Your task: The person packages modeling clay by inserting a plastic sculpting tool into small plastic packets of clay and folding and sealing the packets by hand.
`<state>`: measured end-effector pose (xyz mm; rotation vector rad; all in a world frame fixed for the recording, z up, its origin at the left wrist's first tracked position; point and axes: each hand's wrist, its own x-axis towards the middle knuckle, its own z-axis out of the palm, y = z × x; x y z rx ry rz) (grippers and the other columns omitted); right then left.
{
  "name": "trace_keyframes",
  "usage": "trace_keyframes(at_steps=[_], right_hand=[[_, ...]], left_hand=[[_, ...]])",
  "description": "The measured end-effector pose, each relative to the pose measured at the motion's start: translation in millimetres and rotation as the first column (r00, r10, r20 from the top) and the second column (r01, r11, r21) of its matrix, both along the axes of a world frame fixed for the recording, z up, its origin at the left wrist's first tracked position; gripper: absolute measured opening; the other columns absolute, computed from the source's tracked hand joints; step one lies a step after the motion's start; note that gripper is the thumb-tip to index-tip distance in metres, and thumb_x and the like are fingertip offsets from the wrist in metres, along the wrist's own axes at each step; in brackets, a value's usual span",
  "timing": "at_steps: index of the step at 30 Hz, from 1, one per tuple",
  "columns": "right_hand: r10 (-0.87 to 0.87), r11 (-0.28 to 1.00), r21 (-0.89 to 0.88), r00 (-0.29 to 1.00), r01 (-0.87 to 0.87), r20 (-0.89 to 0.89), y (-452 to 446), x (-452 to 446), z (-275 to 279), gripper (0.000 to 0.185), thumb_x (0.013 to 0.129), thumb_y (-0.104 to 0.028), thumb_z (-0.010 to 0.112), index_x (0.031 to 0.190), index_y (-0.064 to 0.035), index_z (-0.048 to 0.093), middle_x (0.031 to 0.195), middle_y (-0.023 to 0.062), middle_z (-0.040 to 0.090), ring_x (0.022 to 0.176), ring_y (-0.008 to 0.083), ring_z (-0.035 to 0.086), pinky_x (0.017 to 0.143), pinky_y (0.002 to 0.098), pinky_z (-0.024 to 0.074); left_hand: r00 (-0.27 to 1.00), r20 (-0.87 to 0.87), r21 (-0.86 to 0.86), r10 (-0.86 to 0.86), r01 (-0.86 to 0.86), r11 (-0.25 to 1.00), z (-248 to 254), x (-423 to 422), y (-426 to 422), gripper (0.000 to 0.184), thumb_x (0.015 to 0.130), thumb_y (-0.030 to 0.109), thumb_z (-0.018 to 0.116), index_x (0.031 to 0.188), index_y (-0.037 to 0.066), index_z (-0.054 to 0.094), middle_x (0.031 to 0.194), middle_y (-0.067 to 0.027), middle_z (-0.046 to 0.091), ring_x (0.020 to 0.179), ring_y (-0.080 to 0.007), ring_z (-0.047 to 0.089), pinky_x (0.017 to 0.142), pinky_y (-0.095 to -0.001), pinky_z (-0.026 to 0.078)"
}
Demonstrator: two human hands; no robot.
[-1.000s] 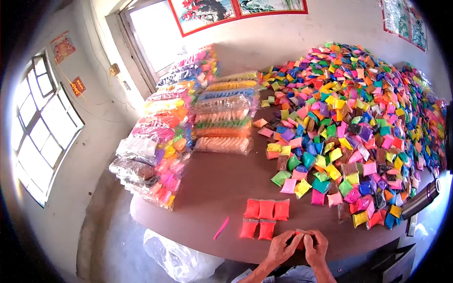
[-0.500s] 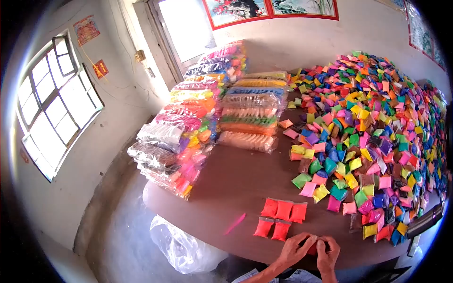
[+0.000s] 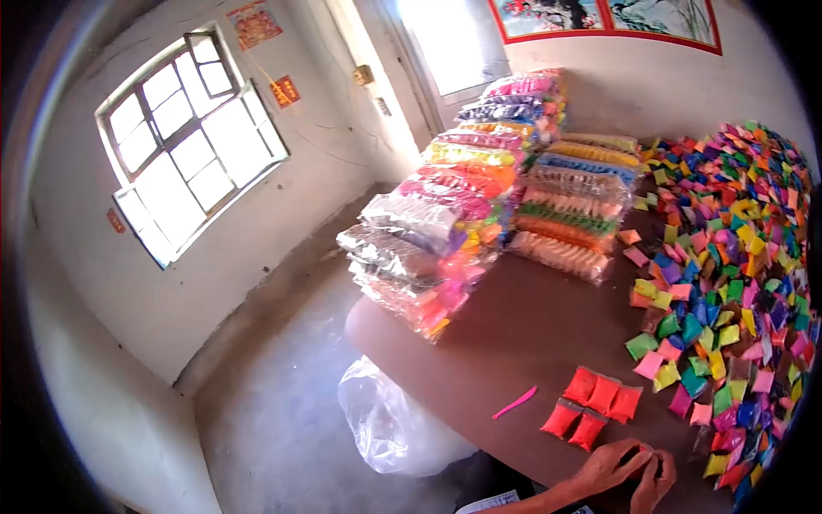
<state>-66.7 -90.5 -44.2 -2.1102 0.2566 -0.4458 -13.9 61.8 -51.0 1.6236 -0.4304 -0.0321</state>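
My left hand [image 3: 618,463] and my right hand [image 3: 654,481] meet at the table's near edge, fingers bent and thumbs close together. Both are closed around a small red packet, which their fingers now hide. Just beyond them, several flat clear packets with red filling [image 3: 603,396] lie in two short rows, the back row longer than the front one. To the left of these is a slim pink plastic tool [image 3: 515,403], apart from both hands.
A large heap of small multicoloured packets [image 3: 728,283] covers the right side of the brown table [image 3: 505,321]. Long clear bags of sorted packets [image 3: 411,218] are stacked at the back left. A crumpled clear plastic bag [image 3: 390,428] hangs beside the left edge.
My view has turned left, so everything sits further right in the picture. The bit of red visible between my hands is now hidden. My hands stay together.
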Motion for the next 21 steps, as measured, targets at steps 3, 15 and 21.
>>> trace_keyframes(at_steps=[3, 15, 21], right_hand=[[0.010, 1.000, -0.009, 0.999, -0.010, 0.036, -2, 0, -7, 0.034, 0.106, -0.029, 0.062, 0.114, 0.0017, 0.074, 0.110, 0.0203, 0.075, 0.103, 0.0354, 0.071, 0.092, 0.0442, 0.0558], [0.003, 0.999, 0.053, 0.999, -0.005, 0.045, -7, -1, -11, 0.040, 0.107, -0.035, 0.062, 0.113, 0.0022, 0.075, 0.109, 0.0217, 0.076, 0.101, 0.0365, 0.071, 0.091, 0.0453, 0.0562], [0.033, 0.998, -0.044, 0.999, -0.034, -0.013, -4, 1, -3, 0.040, 0.108, -0.035, 0.061, 0.113, 0.0015, 0.076, 0.110, 0.0235, 0.075, 0.102, 0.0386, 0.071, 0.091, 0.0470, 0.0564]], left_hand=[[0.999, 0.039, 0.062, -0.031, 0.028, 0.998, -5, 1, -1, 0.026, 0.108, 0.023, 0.061, 0.116, -0.002, 0.065, 0.102, -0.0227, 0.070, 0.094, -0.0421, 0.069, 0.078, -0.0462, 0.055], [0.997, 0.056, 0.032, -0.043, 0.042, 0.999, 4, -3, 1, 0.026, 0.106, 0.023, 0.062, 0.107, -0.002, 0.064, 0.093, -0.0223, 0.067, 0.087, -0.0420, 0.068, 0.072, -0.0458, 0.053], [0.991, 0.131, 0.032, 0.036, -0.041, 0.999, -27, 0, -9, 0.025, 0.107, 0.023, 0.062, 0.104, -0.002, 0.063, 0.091, -0.0225, 0.066, 0.086, -0.0432, 0.067, 0.071, -0.0464, 0.053]])
